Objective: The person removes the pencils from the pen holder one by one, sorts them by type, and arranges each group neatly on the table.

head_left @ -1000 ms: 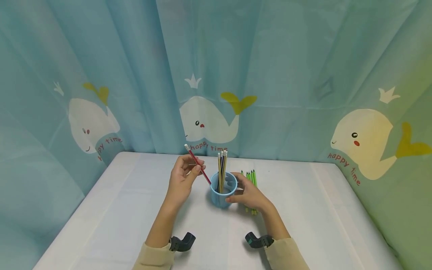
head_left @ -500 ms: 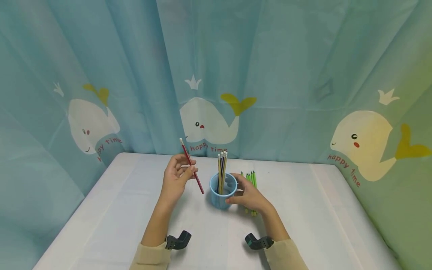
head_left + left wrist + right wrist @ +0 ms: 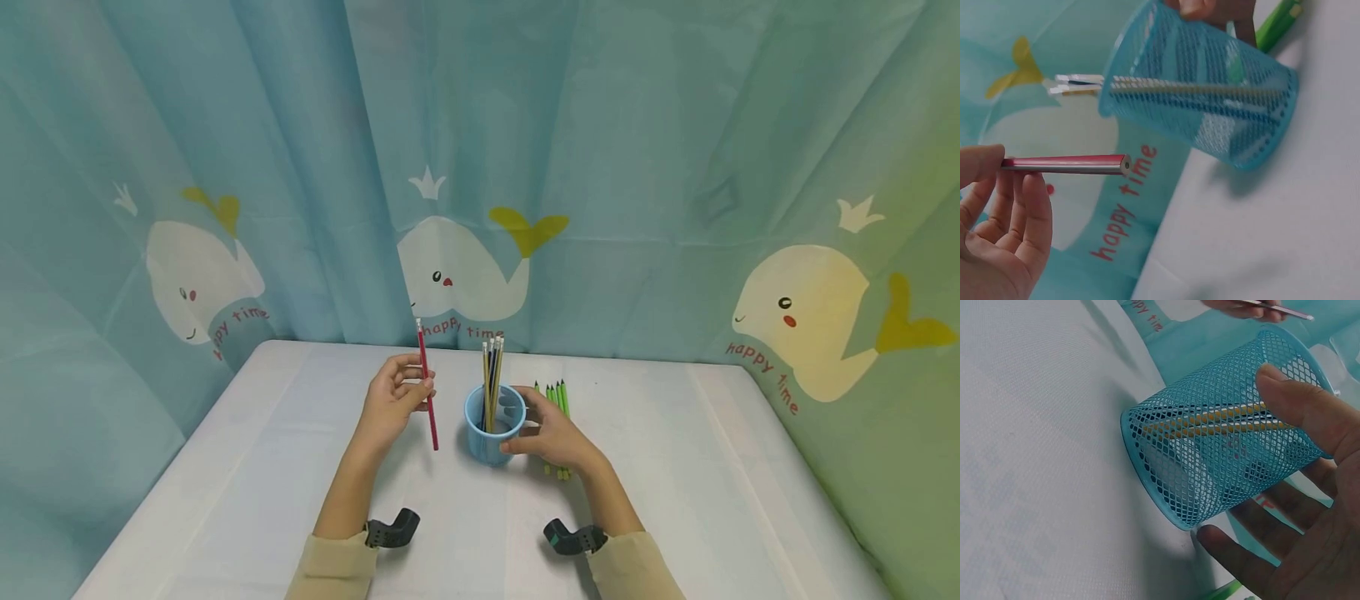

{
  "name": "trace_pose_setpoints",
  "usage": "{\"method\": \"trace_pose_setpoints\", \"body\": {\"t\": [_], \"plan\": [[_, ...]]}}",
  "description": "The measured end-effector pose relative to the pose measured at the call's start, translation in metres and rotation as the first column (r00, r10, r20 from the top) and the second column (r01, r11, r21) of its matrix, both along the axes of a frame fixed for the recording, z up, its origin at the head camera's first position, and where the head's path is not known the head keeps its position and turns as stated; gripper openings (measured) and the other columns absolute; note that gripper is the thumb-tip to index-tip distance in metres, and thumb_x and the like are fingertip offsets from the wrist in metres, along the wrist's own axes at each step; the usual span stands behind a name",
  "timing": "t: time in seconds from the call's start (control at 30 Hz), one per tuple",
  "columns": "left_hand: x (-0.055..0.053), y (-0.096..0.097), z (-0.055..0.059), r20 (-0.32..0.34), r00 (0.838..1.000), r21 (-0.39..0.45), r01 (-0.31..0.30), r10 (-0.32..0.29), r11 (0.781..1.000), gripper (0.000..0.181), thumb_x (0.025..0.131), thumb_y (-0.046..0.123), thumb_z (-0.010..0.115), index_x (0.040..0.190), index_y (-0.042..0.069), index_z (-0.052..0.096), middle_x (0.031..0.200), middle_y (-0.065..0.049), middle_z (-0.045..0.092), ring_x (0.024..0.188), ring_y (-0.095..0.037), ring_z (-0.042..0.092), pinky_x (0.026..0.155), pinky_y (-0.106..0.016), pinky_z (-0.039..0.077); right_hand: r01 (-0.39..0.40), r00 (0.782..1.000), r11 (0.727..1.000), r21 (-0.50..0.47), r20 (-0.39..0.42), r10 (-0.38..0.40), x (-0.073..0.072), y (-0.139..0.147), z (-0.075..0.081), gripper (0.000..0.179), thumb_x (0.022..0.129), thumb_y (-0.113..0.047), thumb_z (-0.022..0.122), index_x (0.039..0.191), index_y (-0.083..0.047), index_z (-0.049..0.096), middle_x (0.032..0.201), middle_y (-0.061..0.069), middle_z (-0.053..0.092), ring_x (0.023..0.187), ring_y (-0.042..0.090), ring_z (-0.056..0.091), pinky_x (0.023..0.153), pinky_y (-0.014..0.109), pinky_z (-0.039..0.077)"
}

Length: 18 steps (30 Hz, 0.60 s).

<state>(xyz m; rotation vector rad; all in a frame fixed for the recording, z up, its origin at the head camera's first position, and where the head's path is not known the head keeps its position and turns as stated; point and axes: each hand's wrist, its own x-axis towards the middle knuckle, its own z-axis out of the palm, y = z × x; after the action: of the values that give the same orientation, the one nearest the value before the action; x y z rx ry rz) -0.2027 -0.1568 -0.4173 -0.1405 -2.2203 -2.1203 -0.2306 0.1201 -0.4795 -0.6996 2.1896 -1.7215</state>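
Observation:
My left hand (image 3: 392,398) pinches a red pencil (image 3: 428,400) between thumb and fingers, left of the cup and apart from it. The pencil is nearly upright, white eraser end up; its lower end looks flat and unsharpened in the left wrist view (image 3: 1072,164). My right hand (image 3: 553,429) grips the right side of a blue mesh pencil cup (image 3: 486,448), thumb at the near side and fingers round the far side. Inside the cup (image 3: 1210,469) several yellow and dark striped pencils (image 3: 491,383) lean together, white ends above the rim.
Several green pencils (image 3: 561,400) lie side by side on the white table (image 3: 270,467), just right of the cup and partly hidden by my right hand. A blue curtain (image 3: 637,167) with whale prints hangs behind the table's back edge.
My left hand has drawn the red pencil left, away from the cup's rim, and turned it from a slant to nearly upright. My right hand and the cup have barely moved.

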Motion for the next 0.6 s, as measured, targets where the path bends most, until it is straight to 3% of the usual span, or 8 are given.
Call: {"method": "trace_pose_setpoints", "body": {"t": [0.13,0.4,0.6], "plan": [[-0.003,-0.005,-0.01,0.045,0.999,-0.03,-0.004,0.005,1.0,0.04,0.097,0.01,0.064,0.134,0.007,0.049,0.116,-0.02,0.06,0.089,-0.018,0.067,0.077,-0.027,0.059,0.01,1.0,1.0,0.002,0.011,-0.01,0.001,-0.001,0.0,0.083,0.075,-0.012,0.087,0.146,-0.013,0.045,0.143,0.009,0.053,0.132,0.036,0.051,0.106,0.053,0.048],[-0.01,-0.011,-0.029,0.132,0.99,-0.099,-0.037,0.05,0.994,0.04,0.096,0.008,0.064,0.135,0.008,0.052,0.115,-0.02,0.061,0.1,-0.038,0.064,0.074,-0.03,0.058,0.011,1.0,1.0,0.002,-0.001,-0.011,0.001,0.0,-0.002,0.084,0.074,-0.013,0.088,0.146,-0.014,0.045,0.143,0.009,0.053,0.13,0.036,0.053,0.105,0.053,0.049],[-0.013,-0.013,-0.037,0.176,0.982,-0.144,-0.044,0.069,0.989,0.046,0.091,-0.002,0.065,0.135,0.004,0.051,0.121,-0.026,0.059,0.093,-0.028,0.066,0.07,-0.028,0.056,0.011,1.0,1.0,-0.001,-0.007,-0.011,0.001,0.0,0.0,0.082,0.075,-0.013,0.087,0.145,-0.013,0.045,0.143,0.011,0.053,0.129,0.039,0.053,0.104,0.054,0.049]]}}
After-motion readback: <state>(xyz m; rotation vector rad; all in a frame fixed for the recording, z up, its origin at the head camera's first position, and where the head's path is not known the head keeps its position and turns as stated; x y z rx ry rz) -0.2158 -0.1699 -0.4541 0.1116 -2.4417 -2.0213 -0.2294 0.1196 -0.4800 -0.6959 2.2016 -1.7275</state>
